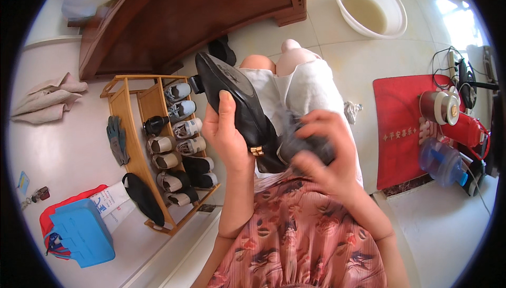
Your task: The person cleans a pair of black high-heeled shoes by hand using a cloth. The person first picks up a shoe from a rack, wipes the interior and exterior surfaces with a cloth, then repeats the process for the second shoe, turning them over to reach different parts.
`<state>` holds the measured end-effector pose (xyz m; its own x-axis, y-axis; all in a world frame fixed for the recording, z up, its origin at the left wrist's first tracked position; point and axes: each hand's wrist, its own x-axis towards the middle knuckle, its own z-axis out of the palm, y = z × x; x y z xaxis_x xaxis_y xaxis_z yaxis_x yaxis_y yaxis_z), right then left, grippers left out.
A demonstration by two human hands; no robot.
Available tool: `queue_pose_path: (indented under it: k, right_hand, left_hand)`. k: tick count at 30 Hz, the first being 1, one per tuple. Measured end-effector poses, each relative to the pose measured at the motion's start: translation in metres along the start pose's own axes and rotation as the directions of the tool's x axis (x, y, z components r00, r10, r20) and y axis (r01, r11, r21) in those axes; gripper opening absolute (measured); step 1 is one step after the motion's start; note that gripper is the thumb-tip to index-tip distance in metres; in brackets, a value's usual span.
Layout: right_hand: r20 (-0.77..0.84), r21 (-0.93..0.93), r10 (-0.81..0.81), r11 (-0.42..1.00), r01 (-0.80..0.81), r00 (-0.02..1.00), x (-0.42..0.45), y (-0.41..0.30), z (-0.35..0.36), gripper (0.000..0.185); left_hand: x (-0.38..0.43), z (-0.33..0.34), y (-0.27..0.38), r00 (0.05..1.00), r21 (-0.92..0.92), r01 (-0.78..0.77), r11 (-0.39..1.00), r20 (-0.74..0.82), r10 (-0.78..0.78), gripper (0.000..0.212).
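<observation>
My left hand (229, 133) grips a black leather shoe (249, 114) by its middle, with the thumb on the side near the grey sole. The shoe is tilted, its block heel at the upper left and a gold-coloured ornament near its lower end. My right hand (332, 149), blurred, holds a dark grey, soft-looking thing (306, 143) against or close beside the shoe's lower end; what it is I cannot tell. White cloth (312, 86) covers my lap beneath both hands.
A wooden rack (130, 118) with several shoes stands at left, near a blue bag (83, 232). A white basin (401, 15) holds cloudy water at upper right. On the right, a red mat (395, 129) lies near a kettle (433, 106) and a water bottle (440, 161).
</observation>
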<state>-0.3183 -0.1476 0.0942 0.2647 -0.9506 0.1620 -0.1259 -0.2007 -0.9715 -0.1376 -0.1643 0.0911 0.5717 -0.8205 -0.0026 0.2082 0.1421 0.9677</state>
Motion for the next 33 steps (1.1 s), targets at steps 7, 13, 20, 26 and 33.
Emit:
queue_pose_path:
  k: [7, 13, 20, 26, 33]
  right_hand:
    - [-0.064, -0.173, -0.096, 0.981, 0.083, 0.993, 0.009, 0.006, 0.023, 0.042]
    - [0.018, 0.597, 0.599, 0.635, -0.489, 0.8, 0.025, 0.022, 0.012, 0.024]
    - [0.328, 0.58, 0.45, 0.598, -0.553, 0.83, 0.003, 0.006, 0.005, 0.063]
    - [0.216, 0.213, 0.284, 0.92, -0.329, 0.934, 0.004, -0.012, -0.001, 0.055]
    - [-0.005, -0.11, -0.142, 0.984, 0.141, 0.99, -0.001, -0.021, 0.011, 0.052]
  left_hand:
    - [-0.005, 0.01, 0.012, 0.989, -0.105, 0.122, 0.987, -0.065, -0.13, 0.024]
    - [0.0, 0.0, 0.017, 0.992, -0.105, 0.101, 0.989, -0.071, -0.109, 0.028]
    - [0.003, -0.01, 0.014, 0.992, -0.17, 0.094, 0.981, -0.065, -0.107, 0.03]
    - [-0.004, -0.021, 0.008, 0.994, -0.048, -0.108, 0.993, -0.013, 0.108, 0.032]
    - [-0.02, -0.017, 0.011, 0.98, -0.025, 0.039, 0.999, 0.195, -0.034, 0.06]
